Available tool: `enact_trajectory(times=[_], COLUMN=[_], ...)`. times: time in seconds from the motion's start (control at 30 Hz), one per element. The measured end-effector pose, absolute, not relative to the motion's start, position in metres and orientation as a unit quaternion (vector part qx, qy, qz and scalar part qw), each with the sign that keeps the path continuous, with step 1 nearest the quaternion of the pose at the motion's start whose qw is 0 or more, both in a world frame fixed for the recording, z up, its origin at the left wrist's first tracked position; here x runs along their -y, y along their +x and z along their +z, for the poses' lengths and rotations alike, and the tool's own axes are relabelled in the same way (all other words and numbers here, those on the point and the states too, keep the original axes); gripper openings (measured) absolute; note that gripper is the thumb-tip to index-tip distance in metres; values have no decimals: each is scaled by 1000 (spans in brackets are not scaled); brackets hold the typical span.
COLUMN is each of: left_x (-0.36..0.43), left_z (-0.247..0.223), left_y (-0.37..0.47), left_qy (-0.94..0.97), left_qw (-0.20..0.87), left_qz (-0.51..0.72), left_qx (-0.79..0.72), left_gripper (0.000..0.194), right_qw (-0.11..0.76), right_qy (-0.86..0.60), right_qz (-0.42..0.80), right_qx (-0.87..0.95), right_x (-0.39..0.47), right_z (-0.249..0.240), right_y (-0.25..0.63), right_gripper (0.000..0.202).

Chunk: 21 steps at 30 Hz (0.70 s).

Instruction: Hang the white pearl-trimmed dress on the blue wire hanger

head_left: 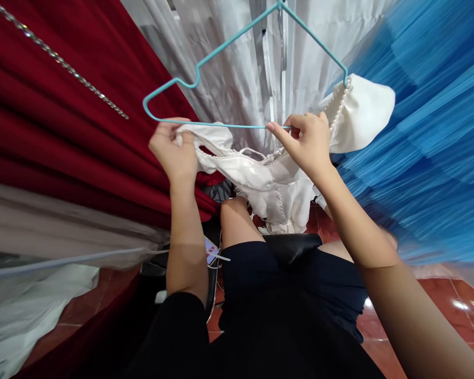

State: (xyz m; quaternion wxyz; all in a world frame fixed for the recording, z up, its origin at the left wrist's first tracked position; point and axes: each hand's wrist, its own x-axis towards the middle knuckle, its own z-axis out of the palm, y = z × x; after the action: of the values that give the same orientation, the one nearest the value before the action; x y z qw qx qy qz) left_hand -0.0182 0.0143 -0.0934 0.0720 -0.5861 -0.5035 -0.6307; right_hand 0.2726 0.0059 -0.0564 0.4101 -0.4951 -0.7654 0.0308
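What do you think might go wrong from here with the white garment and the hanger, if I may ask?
The pearl trim lies at the right end of the hanger, so it might snag there. The left hand pinches the other side of the white garment; if that grip loosens, that side could slip down.

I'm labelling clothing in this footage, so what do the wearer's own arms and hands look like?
The left hand and right hand are bare, with no gloves, rings or watch visible. A short, plain black fabric sleeve covers the upper left arm; the right arm is bare as far as the picture shows.
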Motion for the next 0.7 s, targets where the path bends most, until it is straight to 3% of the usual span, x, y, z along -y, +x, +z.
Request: enact_trajectory(times=[0.07, 0.3, 0.4, 0.57, 0.7], left_x=[5, 45, 35, 21, 23], left_z=[-97, -61, -52, -67, -70], left_y=[5, 82, 98, 109, 110], left_qy=[-652, -797, -776, -764, -766], left_qw=[48, 119, 99, 90, 104], left_qz=[-584, -417, -413, -399, -386], left_qx=[482, 420, 466, 499, 503], left_gripper=[21, 15, 26, 20, 21], right_qw=[420, 429, 425, 417, 447], right_qy=[-497, -510, -506, -491, -427], right_qz=[35, 23, 18, 9, 31], right_qx=[758, 745, 750, 765, 785], right_x=[-6, -5, -3, -1, 0], right_z=[-57, -57, -59, -63, -59], right_y=[272, 269, 269, 275, 286], right_gripper=[56, 50, 48, 46, 28])
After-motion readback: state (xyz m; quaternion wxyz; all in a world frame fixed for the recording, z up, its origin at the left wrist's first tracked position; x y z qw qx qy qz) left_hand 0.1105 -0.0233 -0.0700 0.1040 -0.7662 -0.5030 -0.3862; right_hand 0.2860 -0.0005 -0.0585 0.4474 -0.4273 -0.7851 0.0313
